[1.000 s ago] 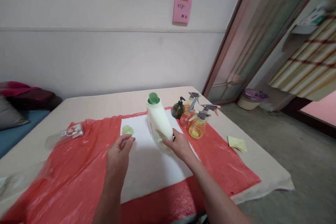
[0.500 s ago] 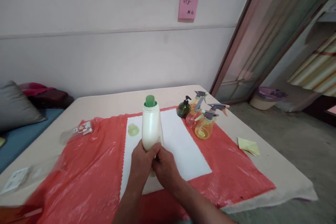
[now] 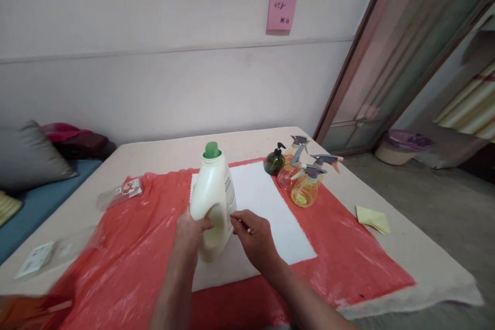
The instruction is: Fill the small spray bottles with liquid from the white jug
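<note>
A white detergent jug (image 3: 209,188) with a green pouring spout (image 3: 212,150) in its uncapped neck is held up over the white cloth (image 3: 266,216). It leans slightly, with its printed label side turned to the right. My left hand (image 3: 189,234) grips the jug low on its left, the thumb at the handle opening. Close to the label edge is my right hand (image 3: 253,237), its fingers curled and the thumb and forefinger pinched together. Whether anything small sits in that pinch is hidden.
Several spray bottles (image 3: 305,191) and a dark green pump bottle (image 3: 274,161) stand at the right back. Red plastic sheeting (image 3: 143,252) lies beneath the cloth. Clear packaging (image 3: 119,194) lies left, yellow paper notes (image 3: 373,218) right.
The jug has turned, bringing its handle opening and label into view, and shifted left. My right hand has moved off the jug's lower part to its right edge. The pale green piece is now hidden.
</note>
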Demonstrator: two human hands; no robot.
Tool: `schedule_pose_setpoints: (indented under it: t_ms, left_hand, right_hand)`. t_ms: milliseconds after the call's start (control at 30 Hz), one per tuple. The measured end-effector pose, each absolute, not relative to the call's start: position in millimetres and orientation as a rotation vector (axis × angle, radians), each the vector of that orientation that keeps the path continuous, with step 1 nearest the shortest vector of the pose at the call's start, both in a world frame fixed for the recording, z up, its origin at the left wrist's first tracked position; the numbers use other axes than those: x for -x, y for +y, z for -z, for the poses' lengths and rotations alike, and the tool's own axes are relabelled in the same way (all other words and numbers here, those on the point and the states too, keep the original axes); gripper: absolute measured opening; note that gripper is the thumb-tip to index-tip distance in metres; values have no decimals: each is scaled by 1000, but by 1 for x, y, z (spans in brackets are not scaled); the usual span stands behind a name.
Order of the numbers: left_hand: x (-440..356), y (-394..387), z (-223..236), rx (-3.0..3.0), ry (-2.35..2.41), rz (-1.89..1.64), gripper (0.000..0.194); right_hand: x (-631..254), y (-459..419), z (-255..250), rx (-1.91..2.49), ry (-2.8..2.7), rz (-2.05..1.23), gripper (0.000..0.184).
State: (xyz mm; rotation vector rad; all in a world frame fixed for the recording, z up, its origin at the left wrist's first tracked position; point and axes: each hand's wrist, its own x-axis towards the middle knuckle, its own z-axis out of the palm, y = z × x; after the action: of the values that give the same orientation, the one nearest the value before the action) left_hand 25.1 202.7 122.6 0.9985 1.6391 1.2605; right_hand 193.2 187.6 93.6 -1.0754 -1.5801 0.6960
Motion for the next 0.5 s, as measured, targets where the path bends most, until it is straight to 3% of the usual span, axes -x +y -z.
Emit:
schedule_pose_setpoints:
  t_ms: [267, 500]
  left_hand:
    - [-25, 202, -122, -1003, 1581, -1268, 29]
    - [-30, 204, -121, -971, 1476, -1383, 54]
  right_hand:
    - [-201, 196, -93, 1135, -1517, -702, 16]
    - [-198, 195, -92, 1150, -1511, -739, 16]
